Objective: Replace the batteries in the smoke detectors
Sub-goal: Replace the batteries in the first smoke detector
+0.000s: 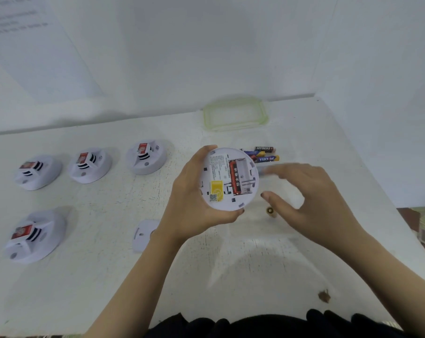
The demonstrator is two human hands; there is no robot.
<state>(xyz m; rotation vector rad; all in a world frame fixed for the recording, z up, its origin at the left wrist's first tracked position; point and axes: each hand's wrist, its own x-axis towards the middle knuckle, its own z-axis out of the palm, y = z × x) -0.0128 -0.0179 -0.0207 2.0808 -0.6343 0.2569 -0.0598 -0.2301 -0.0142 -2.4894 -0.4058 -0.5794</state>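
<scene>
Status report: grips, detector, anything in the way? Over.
Left hand grips detector, underside up. Right hand open, empty, beside it. One red battery seated, neighbouring slot empty. Nothing blocking; spare batteries lie behind.

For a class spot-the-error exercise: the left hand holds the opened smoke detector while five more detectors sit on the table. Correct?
No: the head view shows four detectors on the table, not five. The left hand does hold the opened smoke detector.
</scene>
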